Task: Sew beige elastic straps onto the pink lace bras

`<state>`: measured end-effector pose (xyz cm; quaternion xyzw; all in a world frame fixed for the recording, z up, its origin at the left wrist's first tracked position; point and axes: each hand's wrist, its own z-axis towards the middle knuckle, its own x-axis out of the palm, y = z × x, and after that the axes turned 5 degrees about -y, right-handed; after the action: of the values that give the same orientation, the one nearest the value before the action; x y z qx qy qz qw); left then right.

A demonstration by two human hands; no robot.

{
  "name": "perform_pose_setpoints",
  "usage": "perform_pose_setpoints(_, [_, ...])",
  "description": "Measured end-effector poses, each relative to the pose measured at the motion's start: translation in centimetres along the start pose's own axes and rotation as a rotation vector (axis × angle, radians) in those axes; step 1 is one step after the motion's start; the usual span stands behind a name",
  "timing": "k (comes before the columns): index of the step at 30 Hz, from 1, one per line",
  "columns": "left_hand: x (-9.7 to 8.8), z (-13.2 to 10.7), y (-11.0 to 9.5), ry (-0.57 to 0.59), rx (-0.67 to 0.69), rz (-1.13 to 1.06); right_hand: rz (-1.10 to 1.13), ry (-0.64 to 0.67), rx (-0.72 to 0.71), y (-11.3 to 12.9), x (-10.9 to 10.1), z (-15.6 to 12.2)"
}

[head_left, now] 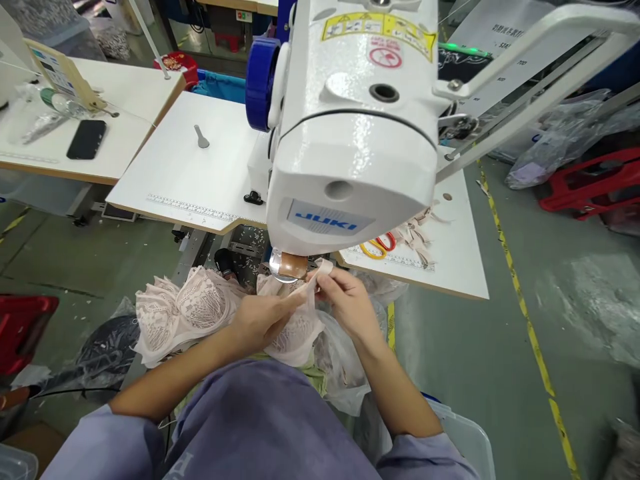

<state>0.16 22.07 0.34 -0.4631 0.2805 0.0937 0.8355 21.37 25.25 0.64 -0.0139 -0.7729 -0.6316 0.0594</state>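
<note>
A pale pink lace bra (185, 313) lies across my lap below the white Juki sewing machine (350, 133). My left hand (263, 320) pinches the bra's edge and a thin strap (313, 283) just under the machine head. My right hand (345, 300) grips the same strap from the right, fingers closed on it. Both hands sit close together beneath the brown-capped end (290, 267) of the machine. A second lace cup (297, 337) hangs under my hands.
The white sewing table (200, 180) holds a small grey lever and printed rulers. Red and yellow scissors handles (377, 247) and pink straps (417, 237) lie at its right part. A black phone (86, 139) rests on the neighbouring table. Plastic bags (345, 373) and a bin lie by my knees.
</note>
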Motion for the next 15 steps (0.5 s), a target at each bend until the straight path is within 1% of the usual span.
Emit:
perform_pose_setpoints(1, [-0.6,0.7,0.1,0.011,0.029,0.021,0.006,-0.016,0.024,0.2,-0.3,0.9])
perform_pose_setpoints(2, [-1.2,1.4,0.1,0.012,0.009,0.027,-0.001,-0.026,0.036,0.4,-0.6,1.9])
perform_pose_setpoints(4, [-2.3,2.7,-0.2,0.019,-0.143,0.003,-0.061,-0.041,0.011,0.6,-0.9,3.7])
perform_pose_setpoints(6, [-3.1,3.6,-0.5,0.053,-0.301,-0.035,-0.189,-0.083,-0.087,0.8,-0.9,5.3])
perform_pose_setpoints(8, [-3.4,4.1,-0.8,0.084,-0.373,-0.051,-0.337,-0.149,-0.223,0.9,-0.5,6.5])
perform_pose_setpoints(11, [-3.4,4.4,-0.9,0.111,-0.381,-0.023,-0.488,-0.212,-0.378,0.9,0.3,7.8])
perform_pose_setpoints(13, [-3.3,4.4,-0.9,0.112,-0.354,-0.001,-0.559,-0.241,-0.435,0.7,0.6,8.5])
perform_pose_setpoints(15, [-3.1,4.4,-0.8,0.103,-0.310,0.011,-0.639,-0.231,-0.492,0.6,0.8,9.0])
